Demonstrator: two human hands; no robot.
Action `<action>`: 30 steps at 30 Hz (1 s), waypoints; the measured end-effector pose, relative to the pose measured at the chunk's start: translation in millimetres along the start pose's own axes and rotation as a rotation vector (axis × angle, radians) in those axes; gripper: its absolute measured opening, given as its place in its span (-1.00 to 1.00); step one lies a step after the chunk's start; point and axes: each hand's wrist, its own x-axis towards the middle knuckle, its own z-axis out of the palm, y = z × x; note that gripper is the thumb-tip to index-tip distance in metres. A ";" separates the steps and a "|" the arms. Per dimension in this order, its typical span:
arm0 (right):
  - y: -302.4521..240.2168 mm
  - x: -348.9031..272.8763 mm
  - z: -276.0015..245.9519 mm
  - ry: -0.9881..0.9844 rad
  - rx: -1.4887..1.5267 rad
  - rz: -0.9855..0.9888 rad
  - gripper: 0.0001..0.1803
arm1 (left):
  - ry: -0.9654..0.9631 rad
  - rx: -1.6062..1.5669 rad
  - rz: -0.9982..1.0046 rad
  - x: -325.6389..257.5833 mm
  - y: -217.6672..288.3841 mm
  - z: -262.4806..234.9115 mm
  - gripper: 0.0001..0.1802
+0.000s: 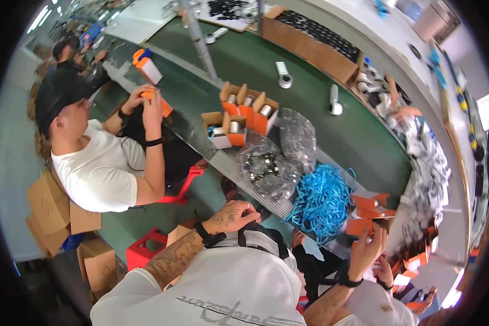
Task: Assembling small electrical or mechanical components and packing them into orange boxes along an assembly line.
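My left hand [232, 215], on a tattooed forearm with a black wristband, is held in front of my waist. Its fingers are curled together; whatever is in them is too small or hidden to name. Over at the right, my right hand [365, 253] reaches to the belt's near edge with its fingers closed on a small orange carton [358, 226], partly hidden by the fingers. Just left of that carton lies a heap of blue straps [321, 204]. Clear plastic bags [267, 169] lie beyond my left hand, beside open orange-and-white cartons [250, 111] with silvery cylindrical items inside.
A green conveyor belt [304, 103] crosses ahead, with white handheld devices [335, 100] on it. One co-worker [100, 157] sits at left, handling an orange carton; another works close at right. A red stool [145, 249] and brown boxes [98, 266] stand at lower left.
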 end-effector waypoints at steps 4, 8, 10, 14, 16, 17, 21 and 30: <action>-124.0 15.1 18.7 -0.212 0.256 -0.239 -0.91 | 0.132 -0.044 -0.109 -19.9 -22.7 -26.6 -0.66; -214.2 14.7 85.0 -0.513 0.377 -0.667 -0.78 | 0.333 -0.615 -0.218 -32.2 -1.7 -69.3 -0.75; -257.2 9.0 124.7 -0.607 0.486 -0.795 -0.79 | 0.482 -0.482 -0.043 -35.1 22.4 -100.9 -0.84; -328.5 -8.3 198.0 -0.685 0.582 -0.935 -0.81 | 0.707 0.307 -0.193 -50.5 3.7 -159.0 -0.84; -352.9 -25.7 224.1 -0.593 0.607 -0.982 -0.80 | 0.770 0.225 -0.039 -56.5 21.2 -175.7 -0.70; -361.6 -35.7 239.5 -0.532 0.632 -1.015 -0.79 | 0.717 0.153 -0.127 -59.3 29.2 -183.4 -0.68; -374.7 -45.4 275.8 -0.621 0.526 -1.008 -0.70 | 0.779 0.453 -0.282 -37.9 -2.2 -206.3 -0.70; -157.4 -17.5 244.8 -0.486 0.614 -0.028 -0.82 | 0.970 0.001 -0.291 7.6 -133.0 -278.0 -0.48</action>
